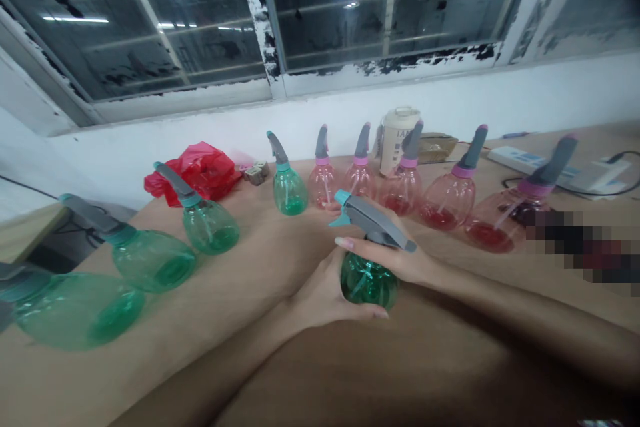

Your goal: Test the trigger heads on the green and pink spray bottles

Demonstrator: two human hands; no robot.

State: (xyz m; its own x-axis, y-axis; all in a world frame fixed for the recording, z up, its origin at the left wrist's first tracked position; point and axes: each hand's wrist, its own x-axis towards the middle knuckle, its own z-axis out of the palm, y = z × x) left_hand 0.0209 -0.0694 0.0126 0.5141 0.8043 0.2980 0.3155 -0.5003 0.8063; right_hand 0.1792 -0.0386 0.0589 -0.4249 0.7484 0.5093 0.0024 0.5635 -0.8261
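Observation:
A green spray bottle (pixel 370 283) with a grey and teal trigger head (pixel 373 217) is held between both hands near the middle of the table. My left hand (pixel 323 287) wraps round the bottle's body from the left, thumb along its lower front. Around the neck, just under the spray head, curl the fingers of my right hand (pixel 400 260). Green liquid shows inside. To the left stand several more green spray bottles (pixel 210 227), each with some green liquid. Several pink spray bottles (pixel 447 200) holding red liquid form a row beyond and to the right.
A crumpled red plastic bag (pixel 200 170) lies by the wall. Behind the pink bottles are a cream canister (pixel 397 137) and a small cardboard box (pixel 436 147). A white power strip (pixel 525 163) with cables lies at right. Windows rise above the wooden table (pixel 280 253).

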